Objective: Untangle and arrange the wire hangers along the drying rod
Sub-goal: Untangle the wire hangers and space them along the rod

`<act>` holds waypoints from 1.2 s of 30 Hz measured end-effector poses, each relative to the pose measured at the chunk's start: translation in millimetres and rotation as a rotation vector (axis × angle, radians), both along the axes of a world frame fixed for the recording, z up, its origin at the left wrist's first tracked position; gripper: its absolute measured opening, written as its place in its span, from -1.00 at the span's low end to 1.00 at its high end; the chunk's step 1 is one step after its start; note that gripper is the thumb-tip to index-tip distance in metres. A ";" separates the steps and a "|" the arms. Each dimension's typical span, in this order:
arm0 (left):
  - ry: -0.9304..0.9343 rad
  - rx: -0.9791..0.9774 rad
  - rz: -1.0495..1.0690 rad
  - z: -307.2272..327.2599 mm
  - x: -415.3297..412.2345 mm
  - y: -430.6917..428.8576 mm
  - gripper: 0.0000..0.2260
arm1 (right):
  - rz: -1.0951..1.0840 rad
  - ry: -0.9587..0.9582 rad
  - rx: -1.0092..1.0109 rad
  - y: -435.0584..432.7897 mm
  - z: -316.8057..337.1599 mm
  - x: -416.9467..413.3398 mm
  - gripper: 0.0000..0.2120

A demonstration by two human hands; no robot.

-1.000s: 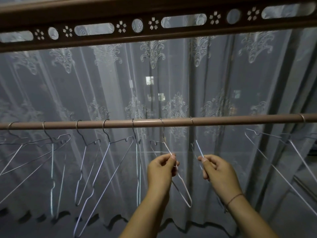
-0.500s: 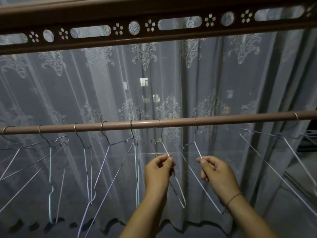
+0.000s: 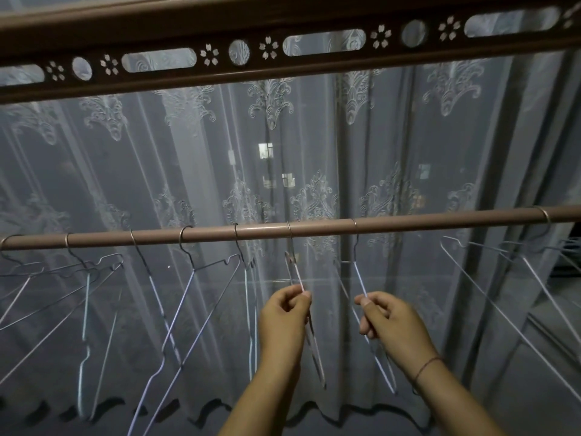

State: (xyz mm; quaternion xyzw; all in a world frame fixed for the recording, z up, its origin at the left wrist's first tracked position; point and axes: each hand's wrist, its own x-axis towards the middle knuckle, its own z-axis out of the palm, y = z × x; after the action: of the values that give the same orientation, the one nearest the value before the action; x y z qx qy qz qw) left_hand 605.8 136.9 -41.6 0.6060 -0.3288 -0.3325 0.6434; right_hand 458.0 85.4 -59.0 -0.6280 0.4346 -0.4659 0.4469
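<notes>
Wire hangers (image 3: 217, 262) hooked in a row on rod (image 3: 320, 228). Left hand (image 3: 284, 319) pinches arm of middle hanger (image 3: 295, 273); right hand (image 3: 396, 328) pinches next hanger (image 3: 360, 278) just beside. Lace curtain (image 3: 314, 136) behind, flower-cutout rail (image 3: 276, 66) above.

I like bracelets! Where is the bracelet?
Head view, lower right: the bracelet sits just below the right hand, which pinches a hanger.

Sheer embroidered curtain (image 3: 314, 152), dim light
</notes>
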 end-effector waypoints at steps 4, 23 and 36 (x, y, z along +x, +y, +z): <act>-0.011 0.000 0.013 -2.9 6.6 0.4 -0.76 | 0.002 0.005 0.014 1.5 -3.0 5.3 -0.83; -0.299 -0.385 -0.076 30.9 -83.0 8.4 -0.76 | -0.400 0.102 -0.183 23.4 21.5 -81.1 -0.90; -0.159 -0.108 -0.488 9.4 -236.1 -56.3 -0.84 | -0.752 0.182 -0.269 -11.8 30.5 -264.5 -0.87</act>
State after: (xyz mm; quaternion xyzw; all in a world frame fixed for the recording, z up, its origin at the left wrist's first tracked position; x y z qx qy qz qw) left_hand 369.7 80.6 -32.2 0.4978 -0.5321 -0.4113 0.5476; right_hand 193.6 73.6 -28.6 -0.5170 0.6068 -0.5919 0.1188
